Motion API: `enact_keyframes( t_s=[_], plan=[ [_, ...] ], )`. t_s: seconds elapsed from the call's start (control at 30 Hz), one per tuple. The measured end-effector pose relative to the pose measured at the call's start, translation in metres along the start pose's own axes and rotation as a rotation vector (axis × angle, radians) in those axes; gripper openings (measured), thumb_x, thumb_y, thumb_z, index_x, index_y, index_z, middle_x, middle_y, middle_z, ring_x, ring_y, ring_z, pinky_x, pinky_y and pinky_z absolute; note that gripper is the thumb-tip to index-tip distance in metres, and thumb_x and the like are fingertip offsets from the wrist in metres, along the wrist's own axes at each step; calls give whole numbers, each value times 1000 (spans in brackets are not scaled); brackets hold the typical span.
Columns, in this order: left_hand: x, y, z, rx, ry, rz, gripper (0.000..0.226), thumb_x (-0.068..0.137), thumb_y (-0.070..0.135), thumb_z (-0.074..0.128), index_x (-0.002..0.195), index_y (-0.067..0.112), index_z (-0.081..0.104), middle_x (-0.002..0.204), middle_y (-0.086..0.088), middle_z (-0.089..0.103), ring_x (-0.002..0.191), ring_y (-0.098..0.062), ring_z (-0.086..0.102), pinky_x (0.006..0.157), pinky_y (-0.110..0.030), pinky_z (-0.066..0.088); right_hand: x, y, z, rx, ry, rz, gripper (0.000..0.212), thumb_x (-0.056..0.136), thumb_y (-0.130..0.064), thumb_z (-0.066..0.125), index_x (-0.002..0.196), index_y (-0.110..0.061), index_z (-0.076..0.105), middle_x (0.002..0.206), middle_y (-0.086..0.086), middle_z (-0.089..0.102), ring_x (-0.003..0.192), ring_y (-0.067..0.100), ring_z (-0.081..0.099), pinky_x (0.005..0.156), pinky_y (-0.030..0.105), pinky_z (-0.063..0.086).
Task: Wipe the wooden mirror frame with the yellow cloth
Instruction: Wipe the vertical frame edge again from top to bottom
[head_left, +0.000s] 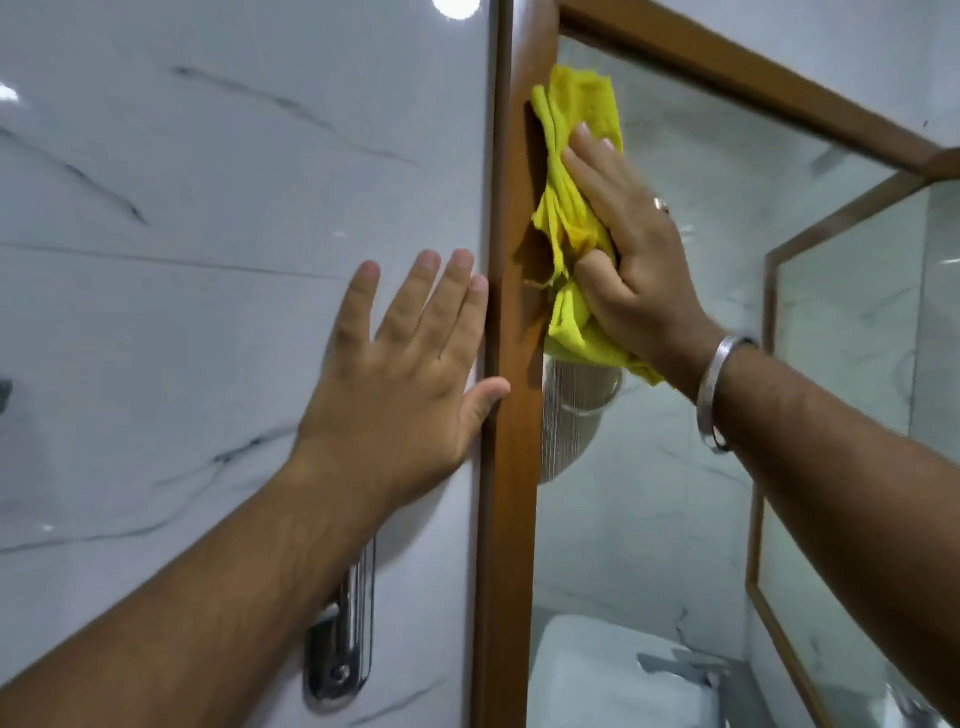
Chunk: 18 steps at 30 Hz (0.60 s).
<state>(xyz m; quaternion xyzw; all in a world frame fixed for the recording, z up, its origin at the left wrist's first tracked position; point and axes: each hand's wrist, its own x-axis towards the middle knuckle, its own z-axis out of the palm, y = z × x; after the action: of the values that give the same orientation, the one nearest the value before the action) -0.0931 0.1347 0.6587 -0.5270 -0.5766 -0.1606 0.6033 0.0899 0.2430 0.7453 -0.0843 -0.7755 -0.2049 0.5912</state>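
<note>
The wooden mirror frame (511, 493) runs up the middle of the view as a brown vertical bar, with its top bar slanting off to the upper right. A crumpled yellow cloth (569, 208) lies against the frame's inner edge and the glass. My right hand (631, 260) presses flat on the cloth, thumb hooked over its folds, a ring and a steel bangle on that arm. My left hand (410, 364) rests flat and spread on the marble wall just left of the frame, its thumb touching the frame's outer edge.
White marble wall tiles (208, 208) fill the left side. A chrome fitting (343, 634) is fixed to the wall under my left forearm. The mirror glass (649, 519) reflects a white basin, a tap, a ribbed metal fixture and a second wooden frame.
</note>
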Motion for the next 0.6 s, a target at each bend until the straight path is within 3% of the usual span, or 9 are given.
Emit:
enact_keyframes(
  t_s=[0.4, 0.6],
  plan=[
    [-60, 77, -2, -179, -45, -229, 69, 101, 39, 30, 156, -2, 21, 164, -20, 14, 152, -34, 13, 121, -60, 10, -244, -42, 55, -113, -147, -70, 69, 88, -32, 44, 148, -5, 26, 157, 16, 24, 147, 36, 20, 118, 51, 22],
    [-98, 93, 2, -114, -115, -180, 74, 102, 43, 32, 155, -6, 17, 163, -25, 14, 151, -39, 13, 119, -60, 9, -357, -87, 79, -136, -251, 78, 69, 96, -41, 29, 153, -11, 5, 164, 6, -7, 151, 29, -1, 121, 48, 11]
  ],
)
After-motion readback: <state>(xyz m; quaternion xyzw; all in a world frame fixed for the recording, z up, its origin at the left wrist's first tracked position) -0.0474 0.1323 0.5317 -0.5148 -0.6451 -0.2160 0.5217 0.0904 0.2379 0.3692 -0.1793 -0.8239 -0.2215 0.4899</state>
